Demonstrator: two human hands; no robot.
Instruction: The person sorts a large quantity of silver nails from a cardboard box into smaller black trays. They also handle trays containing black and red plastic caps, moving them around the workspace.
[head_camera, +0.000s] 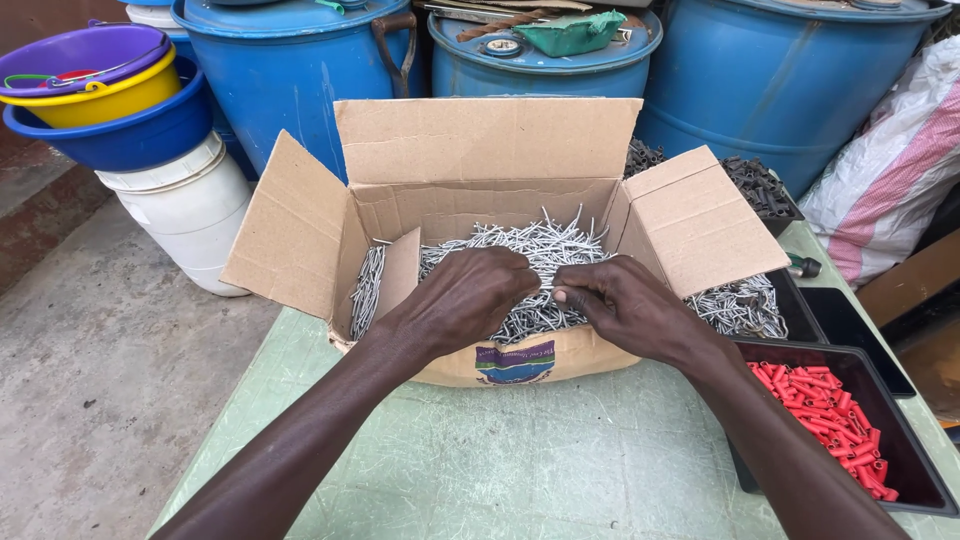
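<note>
**Two hands in a box of nails**

Blue barrels (300, 70) stand in a row at the back, with a white bucket (185, 205) and stacked coloured bowls (95, 95) to their left and a striped sack (890, 170) to their right. In front of them a pale green desk (520, 460) carries an open cardboard box (480, 160), its four flaps spread outward. The box sits at the far middle of the desk and is filled with thin grey nails (540, 245); more of the same nails lie in a heap just right of the box. Black trays (850, 330) line the right edge of the desk, and the nearest one holds short red plastic plugs (825, 410).

Both forearms reach over the near wall of the box. The left hand (465, 300) rests on the nail pile with its fingers curled down into it, closed on a bunch of nails. The right hand (625, 305) lies just beside it, thumb and fingers pinched together on a few nails at the point where the two hands nearly meet, close to the near wall of the box.
</note>
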